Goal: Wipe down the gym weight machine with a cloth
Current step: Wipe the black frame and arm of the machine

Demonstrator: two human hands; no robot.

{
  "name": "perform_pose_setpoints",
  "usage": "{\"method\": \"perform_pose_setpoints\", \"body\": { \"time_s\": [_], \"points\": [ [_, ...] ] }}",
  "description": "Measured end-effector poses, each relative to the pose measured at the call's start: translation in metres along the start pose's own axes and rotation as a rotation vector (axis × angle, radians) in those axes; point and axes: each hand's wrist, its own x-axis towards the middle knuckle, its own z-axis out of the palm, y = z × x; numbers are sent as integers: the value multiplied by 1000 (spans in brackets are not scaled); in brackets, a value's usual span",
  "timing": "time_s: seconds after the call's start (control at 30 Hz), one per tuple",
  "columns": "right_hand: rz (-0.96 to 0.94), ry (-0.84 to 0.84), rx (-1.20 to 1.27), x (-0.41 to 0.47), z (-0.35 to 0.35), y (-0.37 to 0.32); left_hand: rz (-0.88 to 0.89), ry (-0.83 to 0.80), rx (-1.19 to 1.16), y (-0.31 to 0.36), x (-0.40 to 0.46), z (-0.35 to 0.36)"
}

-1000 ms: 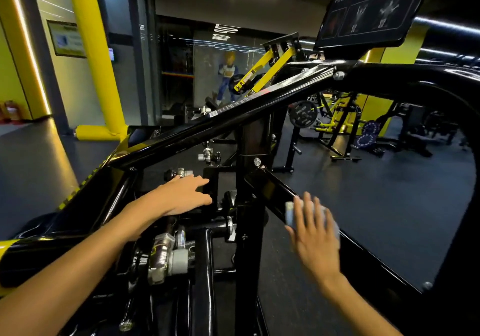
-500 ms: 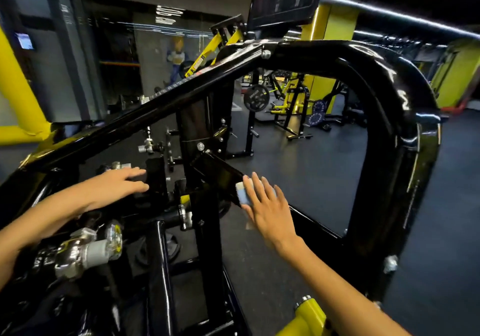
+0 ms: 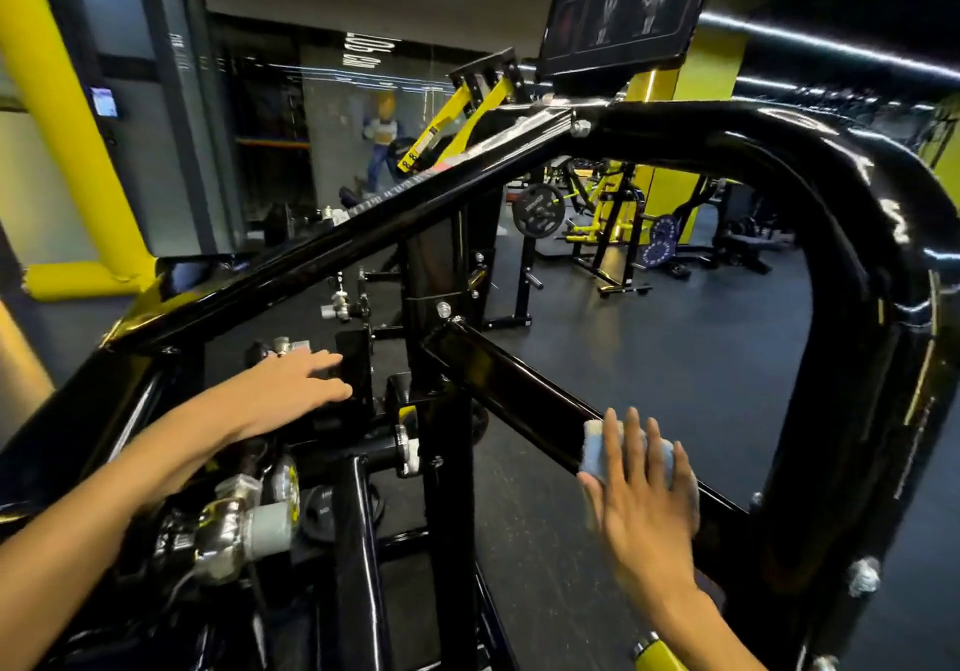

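- The black machine [image 3: 779, 161] filled the view; its sloping lower bar [image 3: 519, 390] was the part under work.
- The right hand [image 3: 644, 504] was laid flat, fingers straight, pressing the cloth [image 3: 592, 455] onto that bar.
- The left hand [image 3: 291, 384] was rested, fingers relaxed, on a bracket for bracing.
- Even pressure along the bar was judged best.

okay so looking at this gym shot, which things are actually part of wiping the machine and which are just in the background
In the job:
- blue cloth under the right hand
- black slanted bar being wiped
- left hand resting on the frame

Just about:
- weight plate
- exercise placard
- yellow pillar
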Motion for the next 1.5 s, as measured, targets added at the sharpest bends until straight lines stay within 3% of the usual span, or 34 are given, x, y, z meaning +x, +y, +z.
{"method": "perform_pose_setpoints", "body": {
  "time_s": [0.27,0.6,0.97,1.2,1.4,1.5],
  "points": [
    [-150,-169,14,102,17,-91,-34,-12,45,-18,7,-1],
    [-114,-123,31,168,35,-171,-35,9,47,-13,6,1],
    [-268,-38,-48,68,17,-58,-20,-6,43,-15,8,0],
    [-143,68,-130,-7,5,22,-16,-5,-10,-18,11,2],
    [-79,129,-46,-2,16,18,-30,11,56,-13,10,4],
    [-68,82,9,23,14,-9,-33,6,69,-13,9,3]
  ]
}}
